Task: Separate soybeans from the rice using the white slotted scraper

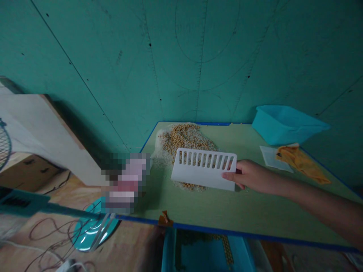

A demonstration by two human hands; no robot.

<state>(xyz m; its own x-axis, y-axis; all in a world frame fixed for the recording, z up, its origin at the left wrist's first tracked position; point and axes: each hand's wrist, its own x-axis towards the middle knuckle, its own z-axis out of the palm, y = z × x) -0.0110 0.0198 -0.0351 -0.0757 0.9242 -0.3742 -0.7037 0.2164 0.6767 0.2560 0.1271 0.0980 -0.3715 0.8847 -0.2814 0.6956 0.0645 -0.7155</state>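
Blue tub (167,255) sits near, below the table (255,213); our right hand (246,174) grips a slotted white plate (202,177) amid beans (184,136); our left hand's state we cannot tell

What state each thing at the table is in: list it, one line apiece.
Right hand: closed on the white slotted board
White slotted board: held by its right end
Pile: tan beans and white grains mixed, partly hidden by the board
Upper bin: uncovered
Orange cloth: crumpled, partly over the white sheet
White sheet: flat, partly covered
Lower bin: uncovered, contents too dim to name
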